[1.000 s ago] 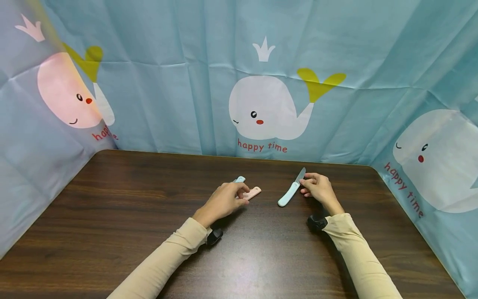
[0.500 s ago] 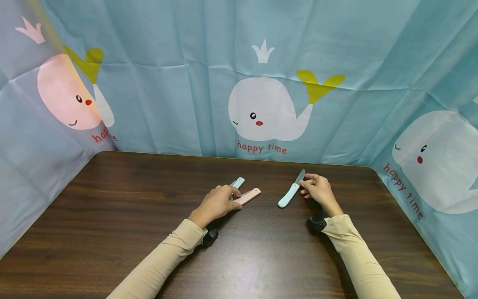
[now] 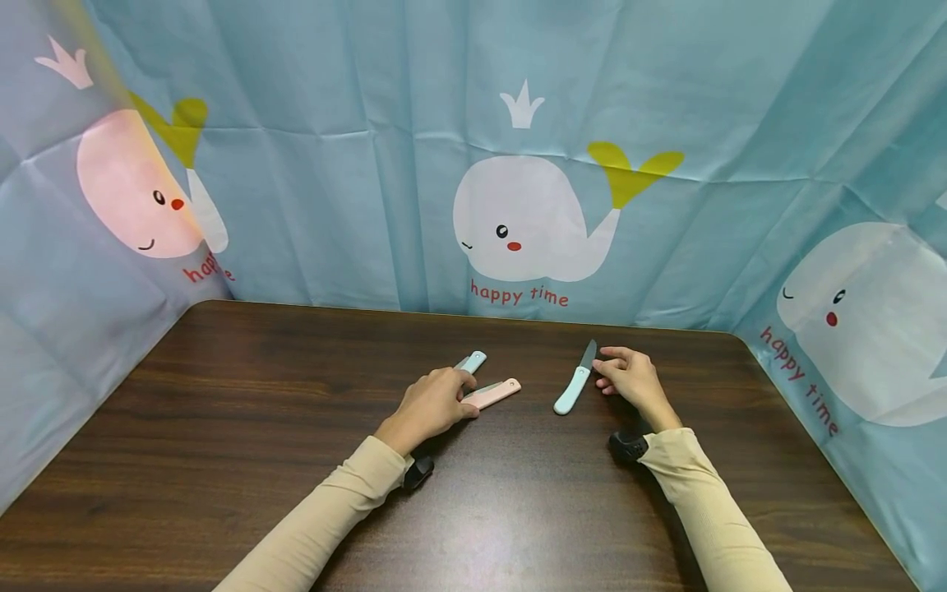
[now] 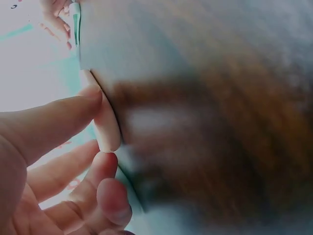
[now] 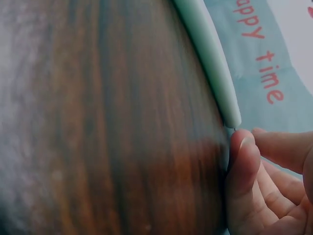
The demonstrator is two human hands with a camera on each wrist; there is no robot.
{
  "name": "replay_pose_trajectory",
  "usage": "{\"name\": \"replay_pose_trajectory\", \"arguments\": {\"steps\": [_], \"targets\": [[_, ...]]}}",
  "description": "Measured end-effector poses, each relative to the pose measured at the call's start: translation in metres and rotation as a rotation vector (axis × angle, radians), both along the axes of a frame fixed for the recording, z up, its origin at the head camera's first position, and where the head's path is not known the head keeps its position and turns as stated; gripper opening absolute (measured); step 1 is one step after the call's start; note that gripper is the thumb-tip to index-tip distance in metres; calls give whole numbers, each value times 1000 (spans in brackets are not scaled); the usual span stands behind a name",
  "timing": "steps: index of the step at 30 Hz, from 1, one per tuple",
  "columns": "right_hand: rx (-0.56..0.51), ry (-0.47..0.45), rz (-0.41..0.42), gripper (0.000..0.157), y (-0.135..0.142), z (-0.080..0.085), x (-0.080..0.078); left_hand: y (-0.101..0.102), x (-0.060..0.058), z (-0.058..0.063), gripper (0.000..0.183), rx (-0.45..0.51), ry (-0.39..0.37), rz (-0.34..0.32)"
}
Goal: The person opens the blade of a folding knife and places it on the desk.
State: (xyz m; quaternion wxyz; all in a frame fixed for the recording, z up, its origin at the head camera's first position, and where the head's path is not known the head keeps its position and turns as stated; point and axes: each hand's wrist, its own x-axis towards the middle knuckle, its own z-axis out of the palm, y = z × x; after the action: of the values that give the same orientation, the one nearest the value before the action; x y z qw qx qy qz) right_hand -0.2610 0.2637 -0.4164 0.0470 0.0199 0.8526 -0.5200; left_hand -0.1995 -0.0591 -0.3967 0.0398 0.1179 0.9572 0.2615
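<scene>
See the pink knife lying on the dark wood-grain surface, somewhat beyond the middle, with its near end pinched between thumb and fingers of the left hand, judging by the left wrist view. From there, running out rightward and slightly away, with a riveted end farthest from the hand and a strip of grey blade along the handle. Farther right, well apart from the left hand, find the mint knife on the same surface, with handle toward the person and bare blade pointing at the far edge, on a long axis steeper than the pink knife's and leaning a little right. Just beside that blade, on its right, note the right hand, with fingers loosely bent and no grip showing; cannot tell contact from near-contact at the thumb tip. As likely the relation to mind: right hand nearer the mint knife, at its blade rather than its handle; left hand nearer the pink knife. At the far side of the left hand, spot a light-blue knife, 3rd in view, partly hidden by the fingers. Farther out, find cream sleeves with black wrist devices, then past the far edge a blue curtain printed with whales.
</scene>
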Motion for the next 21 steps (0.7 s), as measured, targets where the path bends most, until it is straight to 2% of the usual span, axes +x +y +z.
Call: {"name": "replay_pose_trajectory", "arguments": {"steps": [7,13,21], "targets": [[17,59,40,46,-1,5,5,1,0,0,27,-25,-6,6],[17,131,91,46,-8,14,12,3,1,0,25,2,3,17],[70,205,146,41,-18,27,19,4,0,-1,28,29,10,4]]}}
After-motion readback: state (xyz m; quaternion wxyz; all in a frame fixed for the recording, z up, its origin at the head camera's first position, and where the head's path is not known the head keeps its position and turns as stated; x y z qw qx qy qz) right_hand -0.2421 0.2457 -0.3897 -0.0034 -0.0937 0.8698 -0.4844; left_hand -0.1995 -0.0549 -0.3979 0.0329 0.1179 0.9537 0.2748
